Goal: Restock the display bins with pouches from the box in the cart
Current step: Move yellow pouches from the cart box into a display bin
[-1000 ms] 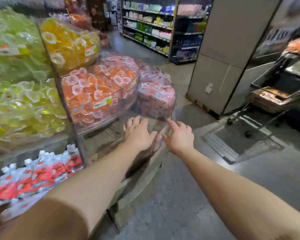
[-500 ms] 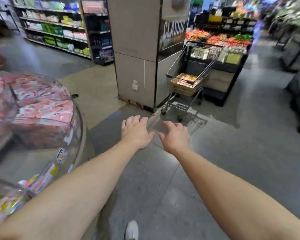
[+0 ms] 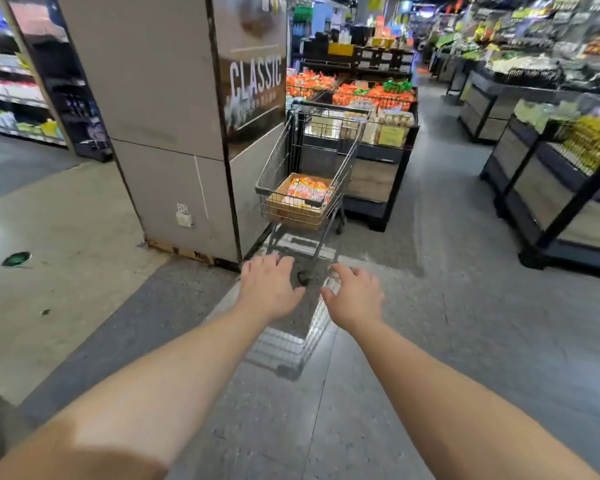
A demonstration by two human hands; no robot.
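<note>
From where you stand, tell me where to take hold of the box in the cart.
Probably grip the cardboard box by its two short end walls, both hands reaching down from above: the cart wire walls close its sides, and its open top shows the pouches.

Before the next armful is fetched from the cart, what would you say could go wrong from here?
The cart stands close beside the pillar and a display stand, so reaching into the box may be cramped on those sides. The pouches lie loose in the open box, so a large armful might spill. Both the left hand and right hand are empty and apart from the cart; the view is blurred at the edges, so side obstacles are hard to judge.
</note>
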